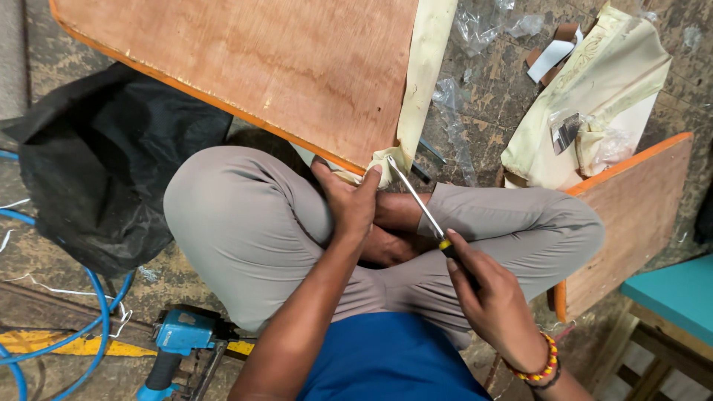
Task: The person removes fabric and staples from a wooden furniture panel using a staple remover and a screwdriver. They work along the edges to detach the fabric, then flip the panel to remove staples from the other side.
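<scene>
A: Quick, what's the left hand (349, 200) doing?

B: Pinching the corner of the cream fabric strip (425, 67) where it wraps the edge of the big reddish-brown plywood board w/ orange edge (252, 59). Thumb and fingers pressed together on the cloth, right at the board's lower corner.

A: And the right hand (486, 293)?

B: Closed around the handle of a long screwdriver w/ metal shaft and yellow-black handle (420, 204). Shaft runs up-left; tip sits at the fabric corner, just beside the left fingertips.

A: Where's the board vs. the person?

B: Lies flat at top of view, its corner over the lap. Person sits cross-legged on the floor, grey trousers (245, 223), blue shirt (386, 360). Beaded red-yellow bracelet (541, 369) on the right wrist.

A: What else is around?

B: Left: a black plastic sheet (104, 163), crumpled, touching the board's underside area. Bottom left: a blue pneumatic staple gun (178, 341) w/ a blue air hose (96, 304) looping near it. Right: a second plywood panel w/ orange edge (631, 223), and on it a bundle of cream patterned fabric (594, 89). Clear plastic scraps (475, 26) on the stained floor betw. the two boards. Far right bottom, a teal-topped stool (676, 293).

A: Screwdriver tip under the cloth or on it?

B: Can't tell, too small.
</scene>
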